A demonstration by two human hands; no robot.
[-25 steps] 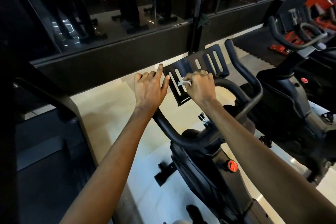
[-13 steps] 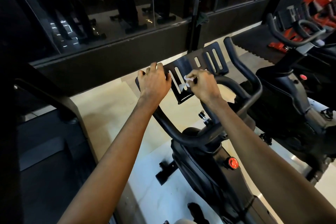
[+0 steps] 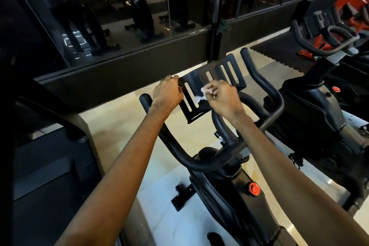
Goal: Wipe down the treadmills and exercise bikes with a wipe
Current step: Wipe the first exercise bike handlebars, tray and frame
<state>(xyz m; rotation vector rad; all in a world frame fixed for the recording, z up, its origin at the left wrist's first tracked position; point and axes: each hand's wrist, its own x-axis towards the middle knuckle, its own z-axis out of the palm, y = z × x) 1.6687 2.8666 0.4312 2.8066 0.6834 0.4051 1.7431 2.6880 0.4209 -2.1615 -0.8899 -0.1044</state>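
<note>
A black exercise bike (image 3: 225, 191) stands in front of me, with curved handlebars and a slotted black tablet tray (image 3: 231, 74) above them. My left hand (image 3: 166, 94) grips the tray's left edge, fingers curled over its top corner. My right hand (image 3: 221, 97) pinches a small crumpled white wipe (image 3: 201, 96) and presses it on the middle of the tray. The left handlebar end (image 3: 144, 100) sticks out just left of my left wrist.
A treadmill (image 3: 50, 162) with a dark belt and upright frame is at the left. A second black bike (image 3: 323, 106) stands close on the right, with red equipment behind it. A low black wall with dark glass (image 3: 119, 26) runs ahead. The floor is pale tile.
My left hand slid from the handlebar up onto the tray's left edge and curled round it. My right hand with the wipe moved slightly down and left across the tray.
</note>
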